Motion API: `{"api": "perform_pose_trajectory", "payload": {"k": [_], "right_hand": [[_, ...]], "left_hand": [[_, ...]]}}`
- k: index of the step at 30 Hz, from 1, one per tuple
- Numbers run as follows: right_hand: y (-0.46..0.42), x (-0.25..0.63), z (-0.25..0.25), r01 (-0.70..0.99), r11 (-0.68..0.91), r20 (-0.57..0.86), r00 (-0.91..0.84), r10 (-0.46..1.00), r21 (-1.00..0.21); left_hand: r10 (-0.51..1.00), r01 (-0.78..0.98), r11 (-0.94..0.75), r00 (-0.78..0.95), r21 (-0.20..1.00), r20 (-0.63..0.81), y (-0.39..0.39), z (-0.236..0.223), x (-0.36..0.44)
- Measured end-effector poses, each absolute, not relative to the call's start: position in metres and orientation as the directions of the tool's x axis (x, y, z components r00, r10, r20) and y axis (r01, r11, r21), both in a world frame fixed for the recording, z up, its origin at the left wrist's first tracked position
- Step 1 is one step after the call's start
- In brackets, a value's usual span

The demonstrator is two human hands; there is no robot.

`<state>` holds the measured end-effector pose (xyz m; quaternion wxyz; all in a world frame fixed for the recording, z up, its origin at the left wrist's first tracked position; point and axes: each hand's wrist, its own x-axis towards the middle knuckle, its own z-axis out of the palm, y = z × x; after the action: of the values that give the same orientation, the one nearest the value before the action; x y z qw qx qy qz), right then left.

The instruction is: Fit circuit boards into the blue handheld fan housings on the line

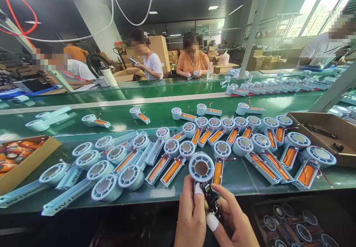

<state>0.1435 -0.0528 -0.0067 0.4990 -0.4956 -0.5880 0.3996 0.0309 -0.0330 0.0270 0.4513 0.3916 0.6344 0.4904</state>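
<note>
Just in front of the bench edge, my left hand (191, 210) grips a light blue handheld fan (201, 167) by its handle, with the round head upward. A black circuit board (211, 200) lies along the handle. My right hand (230, 215) pinches this board between thumb and fingers. White coverings wrap a fingertip on each hand. The handle itself is mostly hidden by the hands and board. Close beyond stand similar fans, one (221, 150) with an orange battery in its open handle.
Many fan bodies (130, 176) cover the bench. A carton of orange batteries (30, 165) stands left, and a carton with black parts (328, 135) right. Fans (183, 113) lie on the green belt (155, 126). Several people sit beyond. A bin of fan parts (294, 224) is below right.
</note>
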Motion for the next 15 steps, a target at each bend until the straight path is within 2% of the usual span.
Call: {"api": "perform_pose_trajectory", "payload": {"k": [3,6,9,12,15], "right_hand": [[-0.055,0.141,-0.014,0.315,0.305,0.339,0.058,0.939,-0.899],[-0.051,0.14,-0.016,0.413,0.374,0.45,0.1,0.887,-0.83],[-0.047,0.141,-0.016,0.507,0.408,0.51,0.074,0.857,-0.759],[-0.046,0.142,-0.017,0.601,0.436,0.55,0.007,0.835,-0.669],[-0.047,0.143,-0.019,0.725,0.424,0.541,-0.084,0.837,-0.543]], "left_hand": [[0.934,0.05,0.249,-0.276,0.967,-0.227,-0.03,0.032,0.032],[0.917,-0.121,0.296,-0.241,0.947,-0.317,-0.028,0.038,0.034],[0.919,-0.258,0.276,-0.212,0.926,-0.333,-0.029,0.039,0.038],[0.921,-0.176,0.248,-0.263,0.952,-0.289,-0.034,0.03,0.045],[0.941,0.044,0.104,-0.329,0.994,-0.084,-0.042,0.013,0.05]]}}
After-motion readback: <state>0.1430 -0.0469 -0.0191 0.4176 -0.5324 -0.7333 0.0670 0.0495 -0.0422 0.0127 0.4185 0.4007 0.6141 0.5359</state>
